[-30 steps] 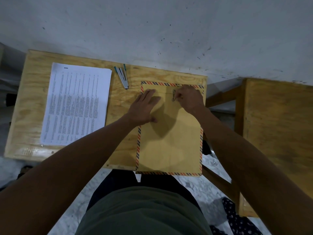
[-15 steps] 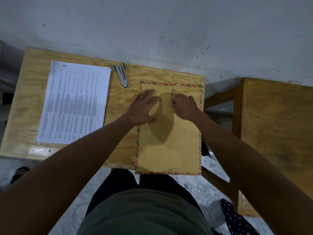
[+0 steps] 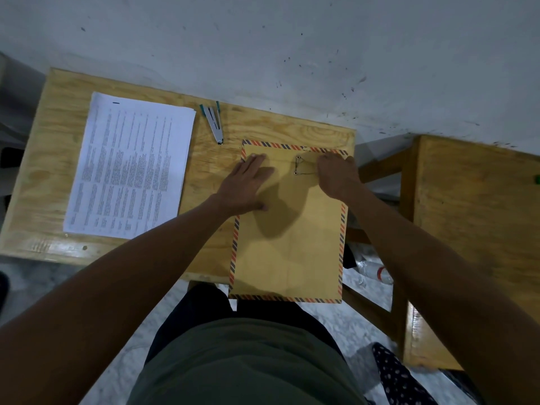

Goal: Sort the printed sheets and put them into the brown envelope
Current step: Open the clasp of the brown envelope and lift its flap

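Note:
A brown envelope (image 3: 292, 244) with a red-and-blue striped border lies on the right part of the wooden desk (image 3: 58, 141), its near end overhanging the front edge. My left hand (image 3: 244, 185) rests flat on its upper left, fingers spread. My right hand (image 3: 336, 176) is at the envelope's top right, fingers pinched on the closure string (image 3: 301, 168) that runs from the two round fasteners. A stack of printed sheets (image 3: 131, 168) lies on the left of the desk, apart from both hands.
A silver and teal stapler (image 3: 213, 124) lies between the sheets and the envelope. A second wooden desk (image 3: 479, 223) stands to the right. A plastic bottle (image 3: 374, 270) lies on the floor between the desks. A grey wall runs behind.
My right hand moved from the fasteners down, then out to the right, drawing the string sideways. My left hand stayed flat on the envelope.

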